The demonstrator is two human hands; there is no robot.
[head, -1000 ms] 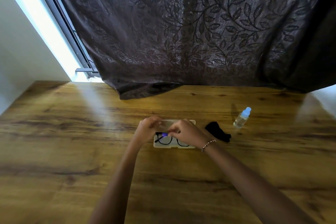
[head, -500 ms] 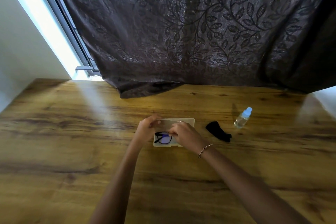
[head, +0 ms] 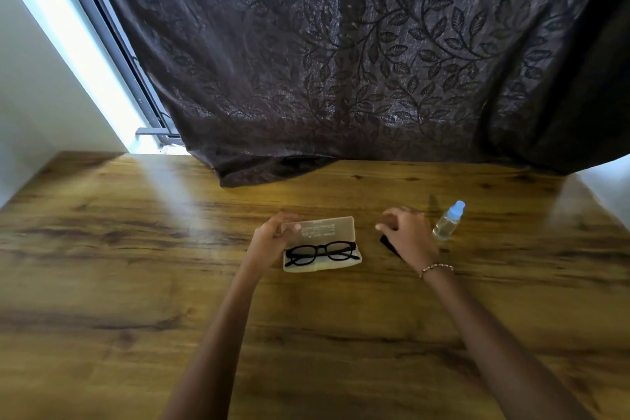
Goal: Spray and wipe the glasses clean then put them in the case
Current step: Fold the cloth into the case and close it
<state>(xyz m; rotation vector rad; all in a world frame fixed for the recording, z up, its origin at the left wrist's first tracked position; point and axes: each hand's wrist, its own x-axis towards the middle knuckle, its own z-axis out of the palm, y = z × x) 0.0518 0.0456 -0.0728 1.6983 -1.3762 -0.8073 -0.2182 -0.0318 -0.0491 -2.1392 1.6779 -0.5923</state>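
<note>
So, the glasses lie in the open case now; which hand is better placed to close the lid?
Probably the left hand: it holds the lid of the translucent beige case already. The right hand hovers open, away beside it.

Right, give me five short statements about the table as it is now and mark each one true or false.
1. The glasses lie in the open case. True.
2. The left hand is on the case lid. True.
3. The right hand is gripping the spray bottle. False: it is open beside the bottle and holds nothing.
4. The bottle lies on its side on the table. False: it stands, blue cap up.
5. The black cloth sits left of the case. False: it lies to the right, partly under the right hand.
</note>
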